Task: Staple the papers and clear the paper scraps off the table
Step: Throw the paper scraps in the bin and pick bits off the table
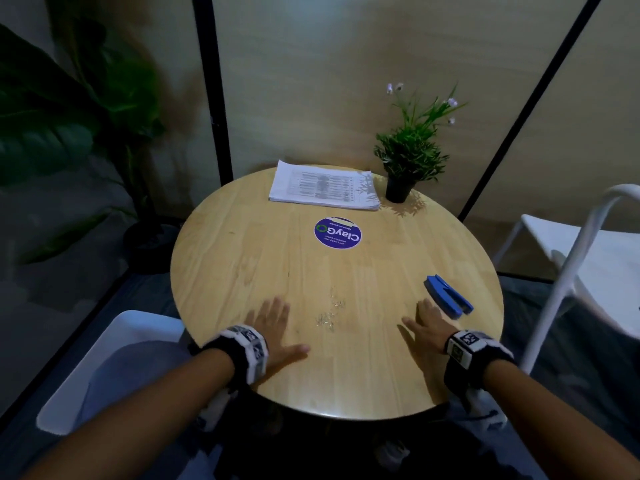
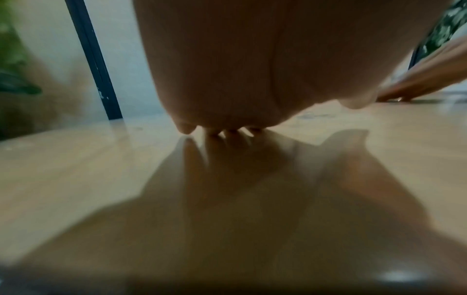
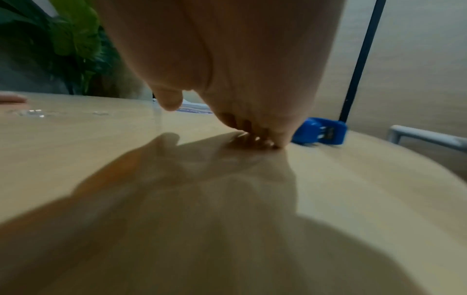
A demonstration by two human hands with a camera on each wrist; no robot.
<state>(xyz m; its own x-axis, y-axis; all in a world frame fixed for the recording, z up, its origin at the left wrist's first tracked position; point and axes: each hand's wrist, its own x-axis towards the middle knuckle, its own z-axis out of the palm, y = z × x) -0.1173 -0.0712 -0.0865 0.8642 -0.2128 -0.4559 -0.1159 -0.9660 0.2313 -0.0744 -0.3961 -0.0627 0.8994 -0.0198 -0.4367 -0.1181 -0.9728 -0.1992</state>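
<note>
A stack of printed papers (image 1: 323, 185) lies at the far edge of the round wooden table (image 1: 242, 258). A blue stapler (image 1: 448, 296) sits near the right edge, also in the right wrist view (image 3: 319, 130). Small shiny scraps (image 1: 329, 313) are scattered between my hands. My left hand (image 1: 273, 325) rests flat on the table with fingers straight, holding nothing; its fingertips (image 2: 227, 130) touch the wood. My right hand (image 1: 427, 322) lies flat as well, its fingertips (image 3: 260, 137) just left of the stapler, not gripping it.
A small potted plant (image 1: 403, 168) stands at the back right beside the papers. A round purple sticker (image 1: 337, 233) is at the table's middle. White chairs stand at the right (image 1: 588, 258) and near left (image 1: 114, 362). A large leafy plant (image 1: 69, 116) fills the left corner.
</note>
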